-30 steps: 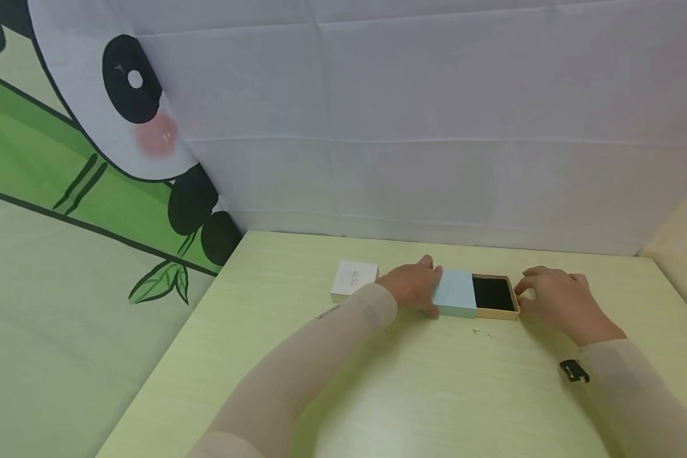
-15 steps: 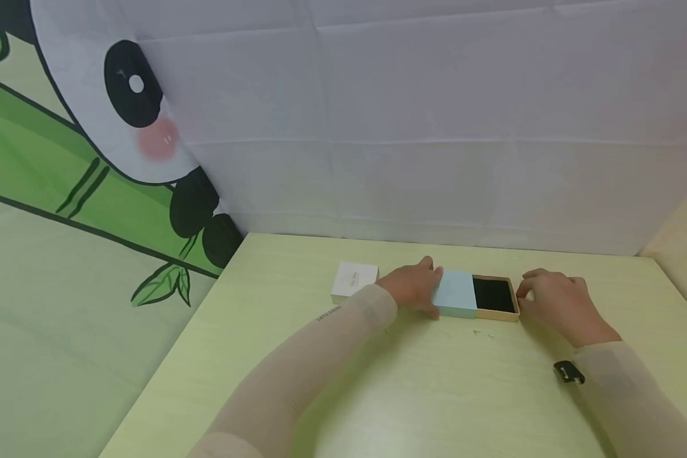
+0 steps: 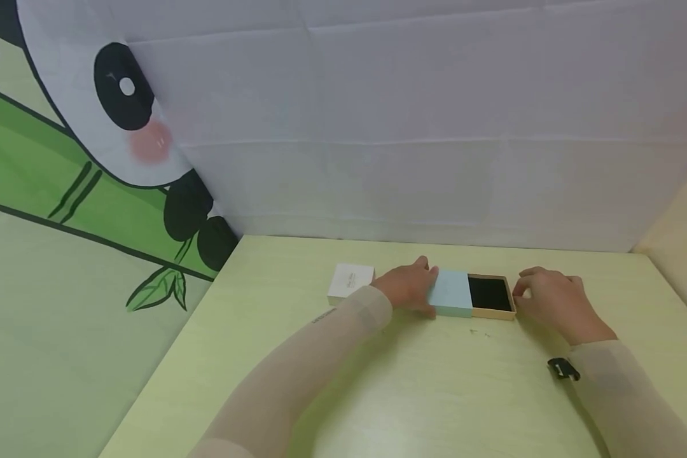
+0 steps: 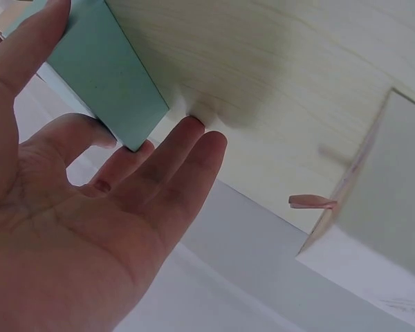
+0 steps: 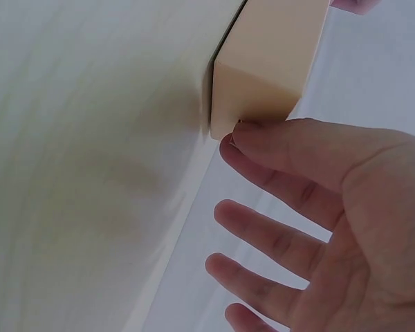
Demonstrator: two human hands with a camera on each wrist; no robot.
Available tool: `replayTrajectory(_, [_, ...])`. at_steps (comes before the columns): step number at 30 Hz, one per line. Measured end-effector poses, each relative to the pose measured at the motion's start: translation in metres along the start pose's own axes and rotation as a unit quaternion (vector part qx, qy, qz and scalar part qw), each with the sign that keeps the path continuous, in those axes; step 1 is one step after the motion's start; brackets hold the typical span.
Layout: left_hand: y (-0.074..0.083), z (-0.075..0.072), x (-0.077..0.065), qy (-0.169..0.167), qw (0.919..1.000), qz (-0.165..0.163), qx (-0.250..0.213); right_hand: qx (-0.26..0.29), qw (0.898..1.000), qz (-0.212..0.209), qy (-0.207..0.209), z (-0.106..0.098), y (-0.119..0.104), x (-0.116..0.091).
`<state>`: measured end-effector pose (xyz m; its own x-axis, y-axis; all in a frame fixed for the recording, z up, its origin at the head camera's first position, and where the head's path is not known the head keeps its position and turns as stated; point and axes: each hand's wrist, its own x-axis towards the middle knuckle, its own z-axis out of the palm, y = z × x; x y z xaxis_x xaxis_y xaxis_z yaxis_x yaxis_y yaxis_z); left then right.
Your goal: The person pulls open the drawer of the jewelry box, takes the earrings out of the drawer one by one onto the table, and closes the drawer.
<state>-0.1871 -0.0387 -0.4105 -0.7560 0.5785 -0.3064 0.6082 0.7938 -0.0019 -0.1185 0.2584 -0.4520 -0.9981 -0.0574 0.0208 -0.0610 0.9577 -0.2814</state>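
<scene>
A drawer-style gift box lies on the table, its light blue sleeve [image 3: 453, 292] at left. The tan drawer [image 3: 492, 314], with a black lining [image 3: 488, 294], sticks out to the right. My left hand [image 3: 406, 287] grips the sleeve's left end, thumb and index finger on opposite sides, other fingers extended in the left wrist view. At the drawer's outer end, my right hand [image 3: 558, 305] pinches with thumb and index finger; the small bit between the fingertips is mostly hidden. Its other fingers are spread, and the drawer's end face [image 5: 256, 90] shows in the right wrist view.
Left of my left hand stands a white box [image 3: 350, 280] with a pink ribbon tab [image 4: 311, 201] on its side. Tiny scraps [image 3: 479, 333] lie in front of the blue box. A pale cloth wall [image 3: 406, 159] rises behind the table [image 3: 435, 394].
The head view has shifted slightly. Both hands and the half-open box stay in nearly the same place; the right wrist has turned only a little.
</scene>
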Motion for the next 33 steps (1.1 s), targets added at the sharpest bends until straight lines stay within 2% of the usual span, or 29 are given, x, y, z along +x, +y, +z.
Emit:
replayTrajectory(11, [0.0002,0.003,0.0012,-0.005,0.9999,-0.007,-0.006,0.011,1.0,0.005,0.009,0.0056,-0.0015,-0.0028])
replayTrajectory(33, [-0.0007,0.001,0.0007,-0.006,1.0,-0.006,0.003,0.003,1.0,0.011,0.001,0.0013,-0.0089,-0.0015])
